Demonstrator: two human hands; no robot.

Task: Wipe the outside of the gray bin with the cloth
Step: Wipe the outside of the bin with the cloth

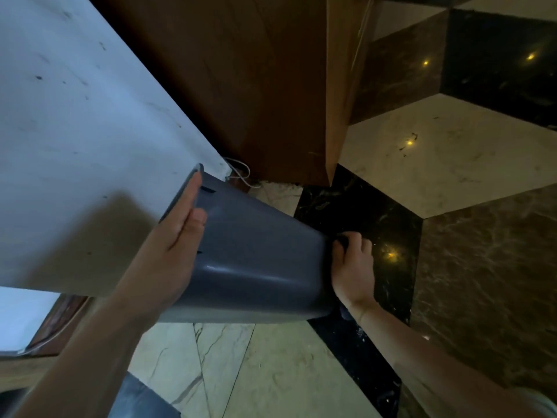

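Above the marble floor (422, 164), the left hand (177, 236) clamps the rim of the tipped gray bin (256, 267), seemingly light, stiff and slick, while the right hand (352, 267) presses a barely visible cloth (342, 240) against its base.

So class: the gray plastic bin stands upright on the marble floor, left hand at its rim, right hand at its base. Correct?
Not quite. The head view shows the gray plastic bin tipped on its side and held up, left hand at its rim, right hand at its base.

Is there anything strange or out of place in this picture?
The gray bin is not standing: both hands hold it tipped sideways above the floor, left hand at the rim, right hand at the base. A loose white cord lies behind it.
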